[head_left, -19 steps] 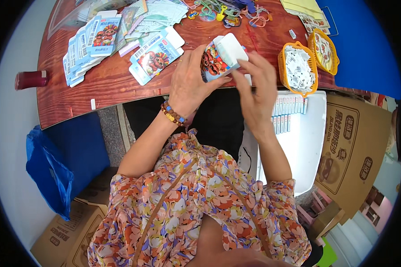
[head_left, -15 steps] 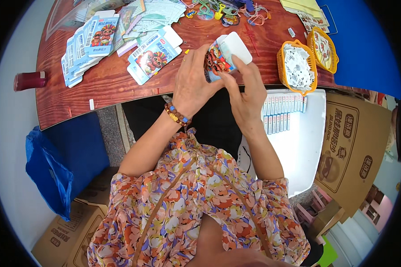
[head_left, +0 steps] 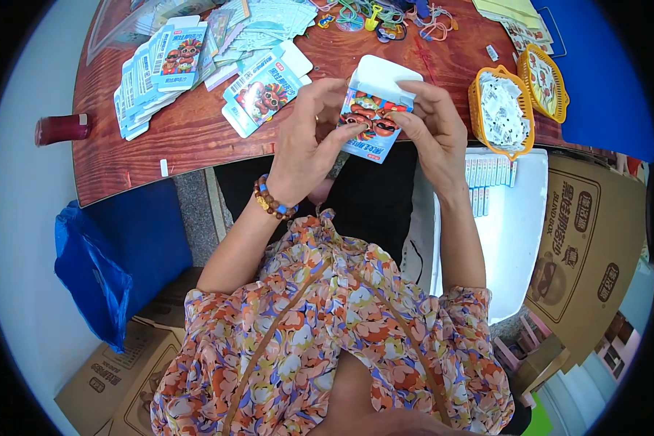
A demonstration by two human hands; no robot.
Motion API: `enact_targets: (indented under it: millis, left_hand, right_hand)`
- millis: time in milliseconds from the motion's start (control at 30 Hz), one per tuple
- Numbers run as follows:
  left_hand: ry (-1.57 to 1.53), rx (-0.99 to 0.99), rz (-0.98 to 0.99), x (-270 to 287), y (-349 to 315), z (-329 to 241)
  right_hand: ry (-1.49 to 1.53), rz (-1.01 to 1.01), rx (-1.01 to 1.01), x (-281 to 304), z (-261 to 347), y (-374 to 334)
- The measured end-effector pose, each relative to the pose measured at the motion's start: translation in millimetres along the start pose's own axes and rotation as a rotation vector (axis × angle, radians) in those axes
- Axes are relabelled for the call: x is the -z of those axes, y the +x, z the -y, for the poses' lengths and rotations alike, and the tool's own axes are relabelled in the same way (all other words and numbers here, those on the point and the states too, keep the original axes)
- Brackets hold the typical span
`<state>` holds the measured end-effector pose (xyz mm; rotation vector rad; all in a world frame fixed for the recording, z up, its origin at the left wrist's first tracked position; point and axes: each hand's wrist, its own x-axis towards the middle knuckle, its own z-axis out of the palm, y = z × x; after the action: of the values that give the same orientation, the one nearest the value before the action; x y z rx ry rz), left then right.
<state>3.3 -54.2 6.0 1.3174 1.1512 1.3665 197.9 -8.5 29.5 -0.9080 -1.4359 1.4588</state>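
Observation:
A small light-blue carton (head_left: pixel 370 149) with cartoon figures on its face is between my two hands, just past the table's near edge. Its white end flap (head_left: pixel 386 70) stands out at the far end. My left hand (head_left: pixel 305 138) grips the left side, thumb laid across the printed face. On the right side, my right hand (head_left: pixel 432 134) holds it with the thumb on the face and fingers by the flap. The fingers behind the carton are partly hidden. Left of my hands lies a flat, unfolded carton (head_left: pixel 265 94), beside a fanned stack of flat cartons (head_left: pixel 149 83).
Patterned cards (head_left: pixel 280 29) and colourful corded trinkets (head_left: pixel 385 18) lie farther back. Orange baskets stand at right, one with white packets (head_left: pixel 503 116), one with printed pieces (head_left: pixel 543 80). Below is a white tub (head_left: pixel 516 247) holding rows of small boxes (head_left: pixel 489 174). A dark-red cylinder (head_left: pixel 62 129) is at left.
The carton has turned, so its printed face and lower end now point toward me and its flap points away. My hands have spread to its two sides. The whole view has shifted slightly.

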Motion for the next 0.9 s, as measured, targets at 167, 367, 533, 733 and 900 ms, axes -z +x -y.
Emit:
enact_targets:
  millis: [167, 367, 533, 733, 900]
  left_hand:
    - [0.062, -0.177, 0.002, 3, -3, -6]
    - [0.163, -0.155, 0.076, 14, 0, -15]
    - [-0.020, 0.007, 0.141, 18, 0, -18]
    - [-0.024, 0.021, 0.113, 16, -2, -16]
    - [-0.014, 0.079, 0.164, 17, -6, -14]
  right_hand:
    - [0.044, 0.048, 0.070, 0, -3, 3]
    - [-0.017, 0.136, 0.136, 10, -4, 9]
    - [-0.234, 0.245, 0.165, 10, 2, 14]
    - [-0.059, 0.059, 0.100, -2, 13, 4]
    - [-0.050, 0.134, 0.033, 0, 15, 7]
